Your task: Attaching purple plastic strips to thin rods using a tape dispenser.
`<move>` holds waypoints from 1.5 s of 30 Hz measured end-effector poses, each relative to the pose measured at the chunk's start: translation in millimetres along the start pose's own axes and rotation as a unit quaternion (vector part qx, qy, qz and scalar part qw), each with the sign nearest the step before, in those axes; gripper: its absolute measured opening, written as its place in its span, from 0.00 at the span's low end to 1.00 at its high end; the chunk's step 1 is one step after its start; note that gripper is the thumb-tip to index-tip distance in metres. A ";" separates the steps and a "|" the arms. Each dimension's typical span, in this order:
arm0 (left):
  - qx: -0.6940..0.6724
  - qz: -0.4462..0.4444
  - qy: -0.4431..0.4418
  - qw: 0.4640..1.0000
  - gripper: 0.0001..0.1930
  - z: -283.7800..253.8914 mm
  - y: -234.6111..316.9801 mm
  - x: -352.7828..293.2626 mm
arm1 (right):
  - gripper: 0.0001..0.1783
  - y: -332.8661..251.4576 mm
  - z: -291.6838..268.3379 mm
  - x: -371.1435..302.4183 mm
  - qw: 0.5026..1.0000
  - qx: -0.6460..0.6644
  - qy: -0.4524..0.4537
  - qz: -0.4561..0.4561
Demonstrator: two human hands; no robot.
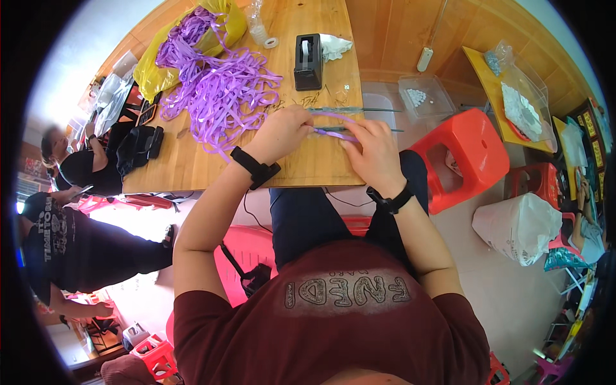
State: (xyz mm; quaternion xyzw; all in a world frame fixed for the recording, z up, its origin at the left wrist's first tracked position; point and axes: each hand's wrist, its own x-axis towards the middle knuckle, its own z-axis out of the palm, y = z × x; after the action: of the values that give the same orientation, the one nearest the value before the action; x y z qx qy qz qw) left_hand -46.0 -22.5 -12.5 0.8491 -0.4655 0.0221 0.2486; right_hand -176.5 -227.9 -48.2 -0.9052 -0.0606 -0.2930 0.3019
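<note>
A narrow purple ribbon (335, 116) runs in a loop between my two hands, over the right end of the wooden table. My left hand (283, 133) pinches one end of it, fingers curled. On the other side my right hand (377, 156) grips it between thumb and fingers. Thin dark green rods (386, 110) lie crosswise by the hands and stick out past the table's right edge; how they are fixed is hidden. Left of my left hand spreads a tangled heap of purple ribbons (221, 96), partly spilling from a yellow plastic bag (149, 76).
A black tape dispenser (308, 63) stands beyond my hands, beside crumpled white paper (335, 46) and a clear tape roll (271, 43). A black bag (140, 149) sits at the table's left. A red stool (465, 157) and white sack (518, 228) are right. People are at left.
</note>
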 end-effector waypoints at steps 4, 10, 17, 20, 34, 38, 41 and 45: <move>-0.014 -0.032 0.013 0.999 0.08 -8.8 14.5 -0.4 | 0.20 -4.6 -3.2 4.0 1.000 -0.010 -0.003 -0.001; -0.111 -0.083 -0.038 0.990 0.09 -26.8 54.2 9.6 | 0.09 19.0 -4.9 -4.5 0.996 0.023 0.081 -0.021; -0.231 0.010 -0.131 0.964 0.08 4.6 113.4 15.1 | 0.13 51.6 -73.7 -25.7 0.982 0.039 0.157 0.099; -0.281 0.126 -0.181 0.934 0.07 27.1 140.7 17.0 | 0.14 67.3 -93.1 -21.4 0.981 0.043 0.166 0.084; -0.867 0.256 -0.180 0.388 0.11 -71.4 232.9 -3.8 | 0.14 120.9 -49.7 17.8 0.998 -0.006 0.054 -0.019; -0.921 0.145 -0.233 0.276 0.13 -80.6 239.4 -8.9 | 0.14 129.2 -45.5 24.1 0.999 0.003 0.047 -0.026; -0.942 0.059 -0.273 0.188 0.16 -84.8 238.8 -10.6 | 0.14 137.5 -45.7 28.0 0.999 0.002 0.038 -0.030; -0.919 0.031 -0.366 0.147 0.16 -87.4 226.6 -7.3 | 0.15 149.0 -37.0 38.2 0.999 0.012 0.015 -0.037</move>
State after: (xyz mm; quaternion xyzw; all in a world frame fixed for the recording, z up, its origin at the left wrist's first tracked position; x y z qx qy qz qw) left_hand -214.8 -78.5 153.0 -0.1098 -0.2056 -0.7272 0.6457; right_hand -120.7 -372.8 -78.8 -0.8945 -0.0927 -0.3162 0.3022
